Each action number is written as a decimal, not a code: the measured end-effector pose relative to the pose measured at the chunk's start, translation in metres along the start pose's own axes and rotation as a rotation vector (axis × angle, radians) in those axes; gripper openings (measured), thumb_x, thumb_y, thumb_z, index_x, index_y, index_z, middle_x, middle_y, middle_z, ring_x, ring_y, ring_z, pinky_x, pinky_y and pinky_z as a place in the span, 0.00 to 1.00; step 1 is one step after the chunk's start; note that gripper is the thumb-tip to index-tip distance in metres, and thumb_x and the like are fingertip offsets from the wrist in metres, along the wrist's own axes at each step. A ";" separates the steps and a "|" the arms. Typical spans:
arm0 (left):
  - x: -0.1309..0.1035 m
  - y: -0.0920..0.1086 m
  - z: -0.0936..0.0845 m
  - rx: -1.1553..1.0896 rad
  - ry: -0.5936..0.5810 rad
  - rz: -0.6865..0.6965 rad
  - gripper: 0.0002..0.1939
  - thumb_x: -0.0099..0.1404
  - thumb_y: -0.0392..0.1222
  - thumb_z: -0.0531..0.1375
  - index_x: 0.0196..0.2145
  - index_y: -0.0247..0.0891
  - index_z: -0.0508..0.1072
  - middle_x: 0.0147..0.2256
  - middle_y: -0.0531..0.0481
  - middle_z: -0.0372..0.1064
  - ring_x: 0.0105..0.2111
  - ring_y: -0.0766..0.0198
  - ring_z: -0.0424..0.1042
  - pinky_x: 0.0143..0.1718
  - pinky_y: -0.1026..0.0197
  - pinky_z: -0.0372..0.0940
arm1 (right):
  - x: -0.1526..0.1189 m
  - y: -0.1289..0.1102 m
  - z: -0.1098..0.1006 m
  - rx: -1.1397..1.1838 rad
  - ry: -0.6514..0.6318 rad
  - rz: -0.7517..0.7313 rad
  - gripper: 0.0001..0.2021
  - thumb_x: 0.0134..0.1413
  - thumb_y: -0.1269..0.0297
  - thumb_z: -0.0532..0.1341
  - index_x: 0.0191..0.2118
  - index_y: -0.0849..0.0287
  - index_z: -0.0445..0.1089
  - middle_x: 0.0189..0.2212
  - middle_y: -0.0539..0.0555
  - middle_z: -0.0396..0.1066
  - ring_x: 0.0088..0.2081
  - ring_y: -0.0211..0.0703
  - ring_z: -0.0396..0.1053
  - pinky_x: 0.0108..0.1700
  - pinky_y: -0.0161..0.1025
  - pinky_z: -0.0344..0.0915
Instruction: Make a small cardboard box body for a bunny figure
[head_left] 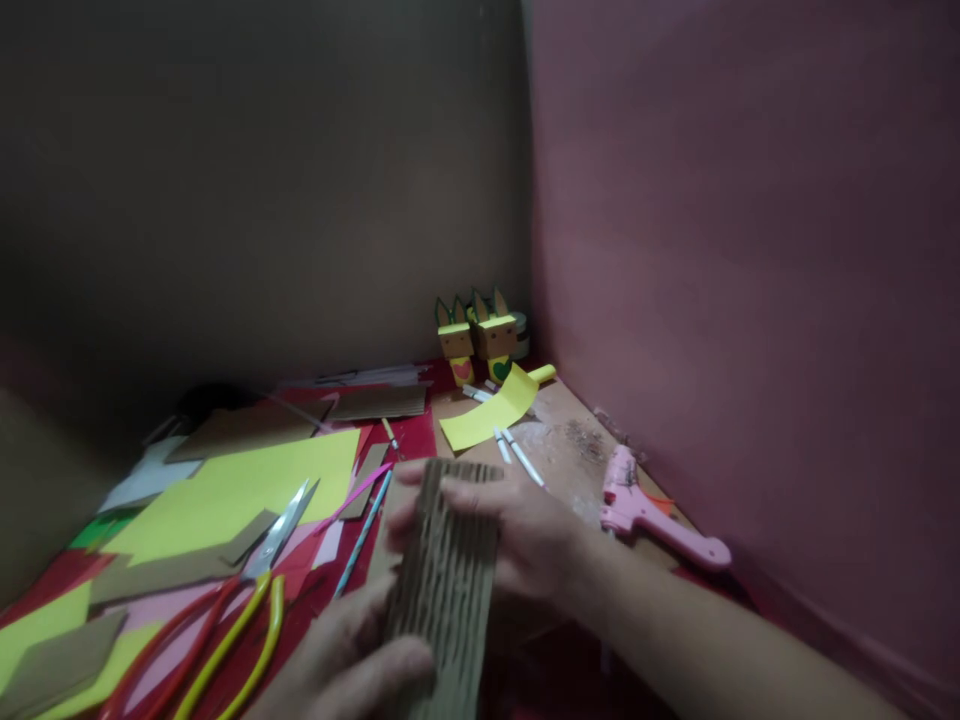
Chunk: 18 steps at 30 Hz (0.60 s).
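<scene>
A strip of corrugated cardboard (pixel 454 570) is held up at the lower middle, its ridged face showing. Its lower left side is gripped by my left hand (pixel 360 650), the thumb lying on the ridges. Around the top of the strip my right hand (pixel 525 520) is closed, thumb across the front and fingertips showing at the far side. Scissors (pixel 259 580) with red and yellow handles lie with blades apart, left of my left hand. Beside the strip is a blue striped stick (pixel 364 535).
Yellow paper (pixel 247 490) and cardboard scraps (pixel 60 660) cover the left. A pink glue gun (pixel 660 520) lies right, near the pink wall. At the back stand two cardboard figures (pixel 455 345) with pointed ears, behind a curved yellow strip (pixel 491 410) and white sticks (pixel 523 458).
</scene>
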<state>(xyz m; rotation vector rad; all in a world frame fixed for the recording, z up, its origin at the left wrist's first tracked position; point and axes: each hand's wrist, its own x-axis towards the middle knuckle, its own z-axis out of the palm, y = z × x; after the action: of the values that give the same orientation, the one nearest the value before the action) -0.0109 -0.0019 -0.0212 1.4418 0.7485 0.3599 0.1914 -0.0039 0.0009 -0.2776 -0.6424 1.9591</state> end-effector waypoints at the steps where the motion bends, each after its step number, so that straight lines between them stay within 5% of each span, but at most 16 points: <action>1: 0.002 0.000 0.002 -0.092 0.006 -0.034 0.18 0.65 0.54 0.64 0.45 0.38 0.73 0.29 0.50 0.76 0.22 0.66 0.73 0.22 0.67 0.70 | 0.003 -0.003 -0.001 0.036 0.059 0.031 0.09 0.61 0.70 0.59 0.45 0.63 0.73 0.33 0.55 0.80 0.36 0.42 0.78 0.43 0.41 0.72; 5: 0.009 0.001 0.005 -0.291 0.084 0.050 0.34 0.62 0.47 0.69 0.60 0.41 0.59 0.24 0.53 0.75 0.15 0.64 0.72 0.15 0.66 0.70 | 0.015 -0.012 -0.006 0.134 0.378 0.077 0.15 0.68 0.75 0.46 0.39 0.65 0.70 0.29 0.57 0.77 0.32 0.45 0.76 0.43 0.47 0.73; 8: 0.009 0.004 0.006 -0.338 0.118 0.124 0.37 0.66 0.44 0.66 0.66 0.52 0.51 0.29 0.55 0.76 0.16 0.64 0.74 0.16 0.65 0.72 | 0.019 -0.015 -0.009 0.200 0.457 0.084 0.15 0.68 0.76 0.46 0.42 0.66 0.70 0.28 0.57 0.76 0.34 0.45 0.75 0.50 0.52 0.71; 10: 0.007 0.007 0.006 -0.310 0.126 0.133 0.30 0.66 0.44 0.66 0.62 0.52 0.60 0.33 0.53 0.77 0.18 0.65 0.75 0.17 0.65 0.73 | 0.020 -0.016 -0.011 0.216 0.455 0.116 0.16 0.68 0.75 0.45 0.44 0.65 0.70 0.29 0.56 0.75 0.35 0.46 0.75 0.53 0.54 0.69; 13: 0.005 0.008 0.005 -0.251 0.120 0.096 0.14 0.68 0.50 0.64 0.44 0.39 0.75 0.27 0.51 0.75 0.19 0.66 0.75 0.20 0.67 0.73 | 0.019 -0.016 -0.014 0.155 0.484 0.144 0.16 0.67 0.73 0.46 0.44 0.65 0.71 0.29 0.56 0.74 0.35 0.46 0.74 0.54 0.53 0.68; 18: 0.006 0.009 0.003 -0.403 0.057 0.046 0.19 0.55 0.44 0.74 0.41 0.37 0.75 0.28 0.50 0.78 0.23 0.64 0.76 0.25 0.65 0.75 | 0.019 -0.016 -0.019 0.122 0.497 0.143 0.14 0.65 0.74 0.48 0.42 0.66 0.71 0.30 0.57 0.73 0.36 0.46 0.72 0.53 0.51 0.68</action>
<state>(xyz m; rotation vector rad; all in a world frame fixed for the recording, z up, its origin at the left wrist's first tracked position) -0.0028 0.0013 -0.0142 1.0734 0.6449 0.5555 0.2034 0.0248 -0.0039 -0.7214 -0.1827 1.9497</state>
